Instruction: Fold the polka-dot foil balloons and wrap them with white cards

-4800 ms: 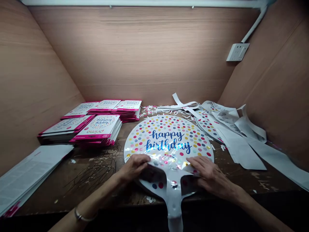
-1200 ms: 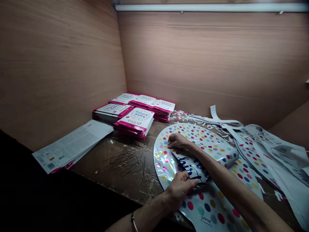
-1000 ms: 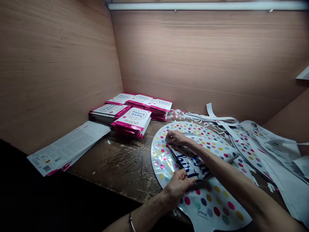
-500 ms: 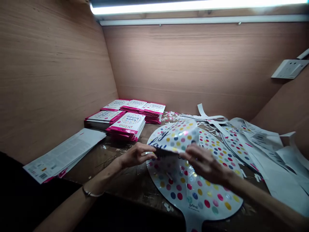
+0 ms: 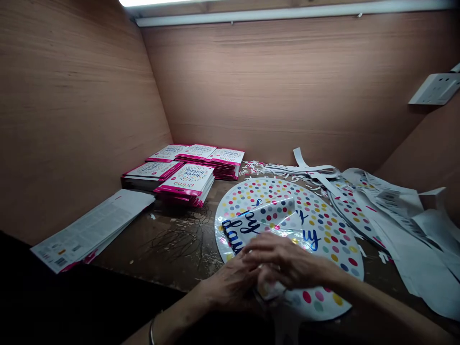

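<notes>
A round, flat foil balloon (image 5: pixel 334 211) with coloured dots and dark blue script lies at the front of the table, its pale tail hanging low. A creased fold of foil balloon (image 5: pixel 268 213) lies over it, with shiny lettering. My left hand (image 5: pixel 230 282) is closed on the near end of this fold, close to the table's front edge. Crossing over it, my right hand (image 5: pixel 287 261) has its fingers bent against the same foil, touching the left. The fingertips and the foil beneath are partly hidden and slightly blurred.
Stacks of pink-and-white printed packets (image 5: pixel 187 179) stand at the back left. Printed card sleeves (image 5: pixel 95 230) lie at the left edge. White paper strips (image 5: pixel 305 167) and more dotted balloons with loose sheets (image 5: pixel 409 239) cover the right. Wooden walls (image 5: pixel 273 86) enclose the table.
Both hands have come down and together toward the front edge. The raised foil fold now lies lower and flatter, showing more of the round balloon's lettering. The view has tilted slightly down.
</notes>
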`<control>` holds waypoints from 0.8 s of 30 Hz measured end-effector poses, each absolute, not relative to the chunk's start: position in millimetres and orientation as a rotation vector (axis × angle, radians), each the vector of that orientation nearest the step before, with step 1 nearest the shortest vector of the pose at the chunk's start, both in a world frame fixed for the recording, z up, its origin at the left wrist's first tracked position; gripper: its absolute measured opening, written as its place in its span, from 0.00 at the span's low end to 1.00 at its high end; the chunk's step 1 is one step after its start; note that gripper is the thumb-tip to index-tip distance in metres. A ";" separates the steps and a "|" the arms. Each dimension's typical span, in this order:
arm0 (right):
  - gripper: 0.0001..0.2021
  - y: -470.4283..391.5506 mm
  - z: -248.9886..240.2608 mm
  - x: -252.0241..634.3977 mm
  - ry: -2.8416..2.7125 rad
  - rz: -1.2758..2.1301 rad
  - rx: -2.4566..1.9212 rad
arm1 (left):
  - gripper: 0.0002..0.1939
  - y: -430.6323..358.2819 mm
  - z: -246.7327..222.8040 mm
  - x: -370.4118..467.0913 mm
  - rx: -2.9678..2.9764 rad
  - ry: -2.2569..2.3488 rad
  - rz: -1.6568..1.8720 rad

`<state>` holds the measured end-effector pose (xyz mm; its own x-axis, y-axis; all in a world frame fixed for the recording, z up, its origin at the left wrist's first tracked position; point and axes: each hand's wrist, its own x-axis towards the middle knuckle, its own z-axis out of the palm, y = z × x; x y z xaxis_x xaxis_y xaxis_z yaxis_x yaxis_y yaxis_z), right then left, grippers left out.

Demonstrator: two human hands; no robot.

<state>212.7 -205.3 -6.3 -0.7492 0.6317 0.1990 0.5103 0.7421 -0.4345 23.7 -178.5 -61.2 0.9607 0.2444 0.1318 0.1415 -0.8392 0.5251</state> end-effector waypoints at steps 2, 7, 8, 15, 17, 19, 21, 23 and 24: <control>0.20 -168.5 -10.6 218.2 -2.641 0.434 -0.964 | 0.34 -178.5 -56.8 22.5 2.580 0.269 0.281; 0.24 -108.1 -63.9 226.6 -2.693 0.344 -1.302 | 0.30 -184.0 -51.3 22.3 2.644 0.315 0.255; 0.24 -105.3 -72.6 227.3 -2.698 0.328 -1.311 | 0.28 -187.7 -51.3 22.4 2.672 0.307 0.218; 0.24 -106.5 -77.5 228.2 -2.593 0.529 -1.276 | 0.12 -206.4 -50.2 30.1 2.389 0.465 0.387; 0.22 -98.8 -67.0 236.3 -2.410 0.730 -1.269 | 0.12 -193.3 -51.1 36.9 1.932 0.788 0.598; 0.23 -91.3 -51.3 250.6 -2.189 0.827 -1.307 | 0.12 -172.9 -53.7 45.2 1.323 1.090 0.803; 0.26 -91.5 -33.5 265.8 -1.987 0.753 -1.401 | 0.10 -152.8 -57.1 53.0 0.876 1.206 0.910; 0.27 -104.6 -19.9 274.1 -1.846 0.555 -1.455 | 0.08 -139.2 -59.9 58.6 0.708 1.212 0.946; 0.25 -115.9 -16.9 273.7 -1.842 0.446 -1.431 | 0.08 -135.7 -60.8 60.4 0.688 1.217 0.961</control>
<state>273.7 -115.9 -16.9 -0.0955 0.9343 0.3434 0.6740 0.3145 -0.6684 60.4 -135.7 -60.8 0.0598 0.8895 -0.4530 -0.2352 0.4535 0.8596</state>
